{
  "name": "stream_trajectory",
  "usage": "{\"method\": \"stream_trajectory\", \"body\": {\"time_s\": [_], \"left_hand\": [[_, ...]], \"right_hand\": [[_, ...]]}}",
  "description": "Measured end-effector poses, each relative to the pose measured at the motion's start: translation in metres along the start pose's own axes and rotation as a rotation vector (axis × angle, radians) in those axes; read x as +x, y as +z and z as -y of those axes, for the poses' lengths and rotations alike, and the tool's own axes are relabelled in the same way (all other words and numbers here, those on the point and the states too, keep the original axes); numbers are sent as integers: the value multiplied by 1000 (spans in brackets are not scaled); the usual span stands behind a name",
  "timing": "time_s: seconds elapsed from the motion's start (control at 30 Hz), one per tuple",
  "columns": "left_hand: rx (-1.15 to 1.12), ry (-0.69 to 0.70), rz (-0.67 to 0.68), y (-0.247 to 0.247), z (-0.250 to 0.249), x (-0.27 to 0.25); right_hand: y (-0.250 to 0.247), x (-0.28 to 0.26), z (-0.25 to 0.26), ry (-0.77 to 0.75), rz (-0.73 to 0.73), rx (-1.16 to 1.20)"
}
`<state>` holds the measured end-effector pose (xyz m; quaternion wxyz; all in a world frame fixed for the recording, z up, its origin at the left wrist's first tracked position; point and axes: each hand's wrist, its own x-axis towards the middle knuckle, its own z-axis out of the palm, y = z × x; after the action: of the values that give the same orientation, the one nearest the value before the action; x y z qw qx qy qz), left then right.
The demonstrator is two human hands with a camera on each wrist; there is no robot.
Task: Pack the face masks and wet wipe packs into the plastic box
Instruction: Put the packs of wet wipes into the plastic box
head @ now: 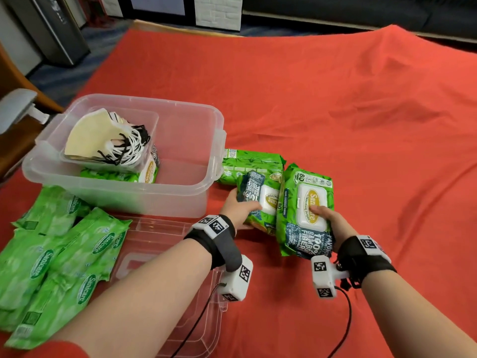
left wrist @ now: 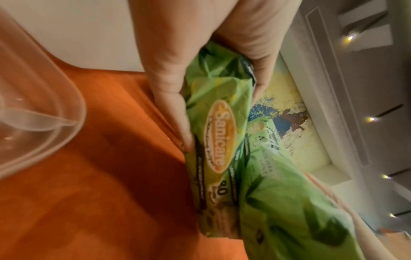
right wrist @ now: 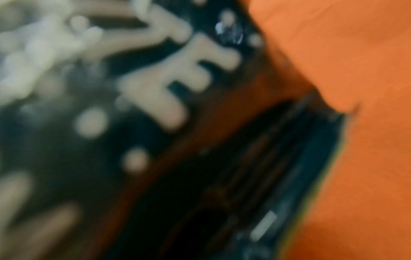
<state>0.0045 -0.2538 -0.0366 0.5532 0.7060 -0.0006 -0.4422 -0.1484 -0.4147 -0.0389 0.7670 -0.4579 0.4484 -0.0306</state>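
The clear plastic box (head: 180,188) stands on the red cloth at left. Inside it, a small clear tray of face masks (head: 103,136) sits on a green wet wipe pack (head: 121,175). My left hand (head: 238,209) grips a green wipe pack (head: 260,202) just right of the box; in the left wrist view the thumb and fingers (left wrist: 175,109) clamp this pack (left wrist: 219,133). My right hand (head: 327,220) holds a second wipe pack (head: 305,210), thumb on its white lid. The right wrist view is a blurred close-up of that pack's dark print (right wrist: 111,123). A third pack (head: 251,162) lies behind.
Several flatter green wipe packs (head: 56,251) are piled at the near left. The box's clear lid (head: 165,254) lies on the cloth under my left forearm. Red cloth (head: 361,125) stretches to the right and back. A chair (head: 15,109) stands at far left.
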Motion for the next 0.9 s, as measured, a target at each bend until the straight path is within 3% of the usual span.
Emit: {"method": "stream_trajectory", "body": {"time_s": [0.1,0.2,0.3,0.43,0.53,0.67,0.83,0.9], "left_hand": [[202,143,-58,4,-10,-4],[428,265,-123,0,-22,-10],[569,340,-78,-2,-43,-21],[790,378,101,-1,-64,-26],[793,420,65,7,-57,-24],[612,280,-56,7,-22,-12],[629,8,-12,3,29,10],[662,-27,-1,4,43,17]], "right_hand": [[-4,-9,1,-46,-25,-17],[-8,-16,6,-186,-71,-119],[-12,-22,10,-288,-124,-148],[-15,-22,14,-361,-214,-166],[-13,-16,12,-349,-257,-281],[-10,-2,1,-256,-338,-462],[3,0,-12,-186,-424,-754],[4,0,-13,-157,-430,-778]]}}
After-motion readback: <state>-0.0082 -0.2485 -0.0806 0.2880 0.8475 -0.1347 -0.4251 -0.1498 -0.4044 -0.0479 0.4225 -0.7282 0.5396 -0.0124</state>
